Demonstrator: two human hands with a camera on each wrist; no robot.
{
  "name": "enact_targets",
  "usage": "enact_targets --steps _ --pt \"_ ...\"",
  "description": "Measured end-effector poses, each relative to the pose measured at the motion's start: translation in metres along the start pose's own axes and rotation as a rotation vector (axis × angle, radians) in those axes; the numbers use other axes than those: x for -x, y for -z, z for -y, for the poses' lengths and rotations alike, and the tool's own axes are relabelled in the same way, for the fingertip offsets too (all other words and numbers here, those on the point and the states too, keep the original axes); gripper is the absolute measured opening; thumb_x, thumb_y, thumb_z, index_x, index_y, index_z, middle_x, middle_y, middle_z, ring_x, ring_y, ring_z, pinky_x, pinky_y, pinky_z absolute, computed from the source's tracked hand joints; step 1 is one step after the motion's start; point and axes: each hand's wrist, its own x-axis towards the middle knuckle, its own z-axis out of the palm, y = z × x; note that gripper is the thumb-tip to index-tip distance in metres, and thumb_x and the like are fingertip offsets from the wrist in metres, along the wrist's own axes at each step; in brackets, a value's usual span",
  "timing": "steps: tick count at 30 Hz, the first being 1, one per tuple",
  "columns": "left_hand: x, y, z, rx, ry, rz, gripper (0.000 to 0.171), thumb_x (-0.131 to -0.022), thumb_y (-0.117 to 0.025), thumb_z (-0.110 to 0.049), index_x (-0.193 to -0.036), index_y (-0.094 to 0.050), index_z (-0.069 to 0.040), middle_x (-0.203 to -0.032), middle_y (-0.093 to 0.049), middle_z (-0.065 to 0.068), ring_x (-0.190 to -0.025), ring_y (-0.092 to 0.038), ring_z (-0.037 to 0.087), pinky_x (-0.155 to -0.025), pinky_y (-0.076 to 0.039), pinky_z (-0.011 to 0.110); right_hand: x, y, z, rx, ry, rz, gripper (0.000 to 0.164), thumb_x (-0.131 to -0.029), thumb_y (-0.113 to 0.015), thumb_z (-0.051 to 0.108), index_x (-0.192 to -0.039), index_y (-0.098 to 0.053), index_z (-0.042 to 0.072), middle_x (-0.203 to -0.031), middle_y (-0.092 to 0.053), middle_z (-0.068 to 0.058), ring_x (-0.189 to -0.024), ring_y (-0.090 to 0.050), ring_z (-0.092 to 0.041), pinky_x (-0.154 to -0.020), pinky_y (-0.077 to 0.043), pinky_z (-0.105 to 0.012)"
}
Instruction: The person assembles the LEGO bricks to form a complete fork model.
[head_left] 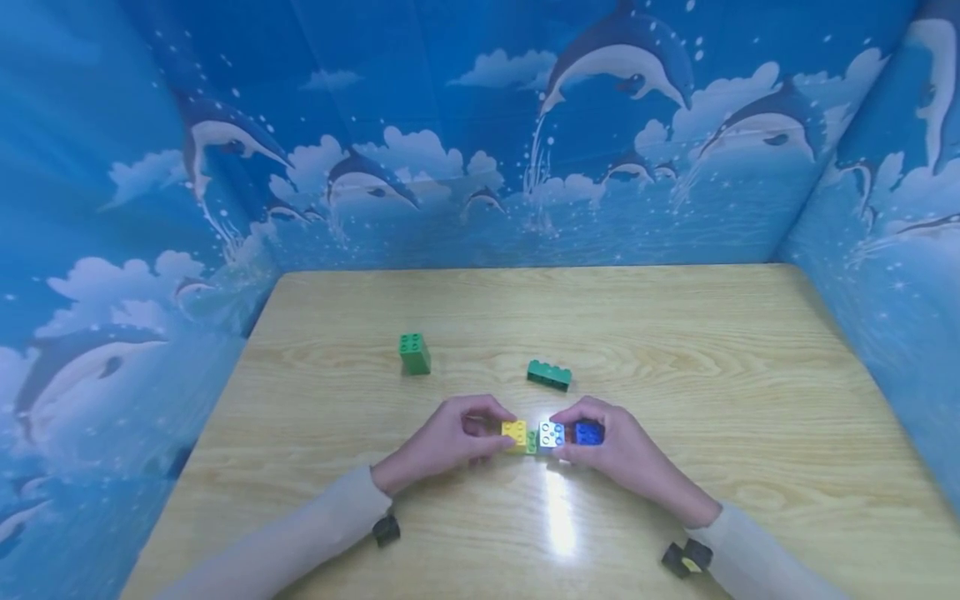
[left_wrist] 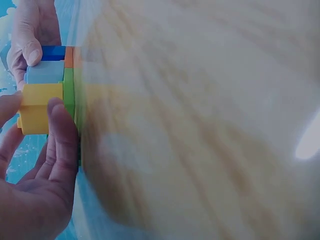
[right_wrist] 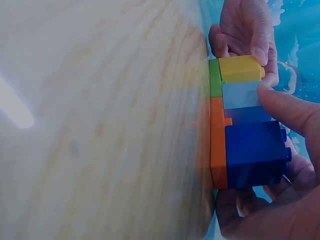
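Our left hand [head_left: 453, 433]: pinching yellow brick [head_left: 514, 432]
Our right hand [head_left: 611, 437]: pinching light-blue brick [head_left: 551, 434]
Building: probably joining; next, we'd press

In the head view, the bench [head_left: 450, 558] is cut off at six o'clock, the left sleeve [head_left: 292, 533] at seven; the right hand [head_left: 626, 442] largely hides the orange block [right_wrist: 218, 150].

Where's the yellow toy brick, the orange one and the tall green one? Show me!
Yellow toy brick [left_wrist: 36, 111]: left wrist view, on its side.
Orange toy brick [right_wrist: 218, 145]: right wrist view, on its long side.
Tall green toy brick [head_left: 416, 359]: head view, on its front face.
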Motion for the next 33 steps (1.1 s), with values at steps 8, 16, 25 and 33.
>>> enact_targets --steps 8,16,25,33 --pt "-0.002 0.003 -0.002 -0.026 0.042 0.000 0.030 -0.095 -0.088 -0.023 -0.123 -0.077 -0.026 -0.111 -0.075 -0.001 -0.077 -0.072 0.023 -0.062 -0.060 0.030 -0.001 0.001 0.000 -0.005 0.005 -0.003 0.037 -0.087 -0.094 0.022 -0.120 -0.080 0.018 -0.107 -0.071 0.004 -0.112 -0.066 -0.026 -0.100 -0.057 -0.049" --pt "-0.006 0.010 -0.002 -0.014 0.043 0.080 0.031 -0.100 -0.082 -0.026 -0.129 -0.074 -0.021 -0.117 -0.074 0.000 -0.086 -0.071 0.025 -0.067 -0.062 0.034 -0.001 0.000 0.003 -0.009 -0.024 0.002 0.038 -0.087 -0.094 0.023 -0.121 -0.080 0.018 -0.112 -0.072 0.004 -0.113 -0.066 -0.025 -0.101 -0.057 -0.051" --pt "-0.030 0.016 -0.004 0.012 0.040 -0.059 0.040 -0.106 -0.074 -0.024 -0.141 -0.065 -0.008 -0.110 -0.072 0.008 -0.080 -0.068 0.025 -0.066 -0.061 0.035 0.002 -0.001 0.000 -0.014 -0.008 0.000 0.038 -0.086 -0.094 0.022 -0.122 -0.080 0.017 -0.107 -0.071 0.005 -0.113 -0.066 -0.025 -0.101 -0.058 -0.054" --pt "-0.059 0.014 -0.010 -0.037 0.083 -0.129 0.053 -0.105 -0.076 -0.029 -0.153 -0.060 -0.014 -0.104 -0.072 0.007 -0.071 -0.064 0.021 -0.058 -0.053 0.029 0.000 -0.001 0.000 0.010 -0.003 -0.008 0.037 -0.086 -0.095 0.023 -0.120 -0.080 0.020 -0.111 -0.073 0.006 -0.112 -0.066 -0.023 -0.103 -0.056 -0.053"
